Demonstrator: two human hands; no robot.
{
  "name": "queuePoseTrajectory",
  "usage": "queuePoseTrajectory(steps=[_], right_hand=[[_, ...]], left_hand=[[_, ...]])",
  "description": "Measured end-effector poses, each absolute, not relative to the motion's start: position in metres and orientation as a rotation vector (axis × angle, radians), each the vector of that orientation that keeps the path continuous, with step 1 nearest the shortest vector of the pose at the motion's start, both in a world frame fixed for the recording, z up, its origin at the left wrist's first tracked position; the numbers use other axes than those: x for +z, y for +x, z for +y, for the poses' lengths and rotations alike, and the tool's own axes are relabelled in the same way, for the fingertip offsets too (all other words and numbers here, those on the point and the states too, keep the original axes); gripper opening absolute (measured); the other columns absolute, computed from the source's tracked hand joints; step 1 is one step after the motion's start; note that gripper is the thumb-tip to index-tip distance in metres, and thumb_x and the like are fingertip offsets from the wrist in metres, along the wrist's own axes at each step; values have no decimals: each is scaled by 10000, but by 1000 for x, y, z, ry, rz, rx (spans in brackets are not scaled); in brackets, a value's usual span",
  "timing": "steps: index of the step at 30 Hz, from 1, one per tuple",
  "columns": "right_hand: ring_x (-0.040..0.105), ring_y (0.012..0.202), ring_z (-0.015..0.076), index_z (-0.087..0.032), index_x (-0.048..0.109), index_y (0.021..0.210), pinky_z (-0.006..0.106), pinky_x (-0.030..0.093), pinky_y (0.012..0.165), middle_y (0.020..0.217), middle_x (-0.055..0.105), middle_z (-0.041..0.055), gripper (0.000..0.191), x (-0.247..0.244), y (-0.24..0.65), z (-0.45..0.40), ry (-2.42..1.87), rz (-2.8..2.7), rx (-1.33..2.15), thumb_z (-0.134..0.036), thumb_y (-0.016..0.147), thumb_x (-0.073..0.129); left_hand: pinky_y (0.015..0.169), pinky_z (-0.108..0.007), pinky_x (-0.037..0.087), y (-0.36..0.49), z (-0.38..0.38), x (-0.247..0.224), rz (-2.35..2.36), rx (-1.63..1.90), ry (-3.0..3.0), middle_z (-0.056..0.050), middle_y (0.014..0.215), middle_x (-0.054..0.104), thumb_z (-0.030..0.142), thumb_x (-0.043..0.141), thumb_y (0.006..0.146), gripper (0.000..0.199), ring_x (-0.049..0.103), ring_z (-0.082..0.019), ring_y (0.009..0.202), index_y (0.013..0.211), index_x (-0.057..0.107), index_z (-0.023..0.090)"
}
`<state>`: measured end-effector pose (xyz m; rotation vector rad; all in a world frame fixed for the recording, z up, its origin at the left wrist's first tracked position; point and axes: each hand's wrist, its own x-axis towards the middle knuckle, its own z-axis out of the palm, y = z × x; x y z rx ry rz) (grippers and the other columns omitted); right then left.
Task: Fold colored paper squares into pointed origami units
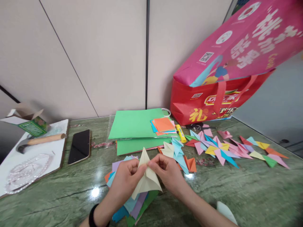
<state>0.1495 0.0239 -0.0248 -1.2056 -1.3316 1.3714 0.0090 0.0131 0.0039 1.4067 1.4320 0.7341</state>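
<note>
Head camera, and the green marbled tabletop [203, 192] fills the lower half of the scene. Up at the back right, a big pink package [213, 64] leans out of a red bag [183, 107] with Chinese lettering on it. Across to the far left, a white board [58, 153] carries a small opened box [36, 126], a hammer [46, 138] and a coiled strand of clear beads [29, 171]. Back centre, it's large green sheets [132, 124], with small squares topped in orange [163, 124] at their right end. Bright folded paper pieces [222, 148] sprawl to the right, some joined in pointed shapes.

Front and centre, here are the hands! Left hand [124, 176] and right hand [169, 171] come close together, each pinching the cream paper [148, 181] between thumb and fingers. That paper is folded, its narrow point upward and its lower edge flaring, right above a fanned pile of coloured paper [140, 205]. A phone [80, 146] lies beside the board, and a yellow glue stick [181, 134] sits by the orange squares.
</note>
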Motion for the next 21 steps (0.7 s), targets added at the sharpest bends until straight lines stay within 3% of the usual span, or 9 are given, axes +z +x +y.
queuePoseTrajectory(steps=[21], right_hand=[[389,369,62,-173,494,614,187,303,338,476,470,-59,391,-32,150,27,-1105,-1256,1624,-530,626,654]], left_hand=[[385,-181,222,10,14,10,1414,922,1341,46,468,408,388,548,697,312,332,-75,433,502,482,153]])
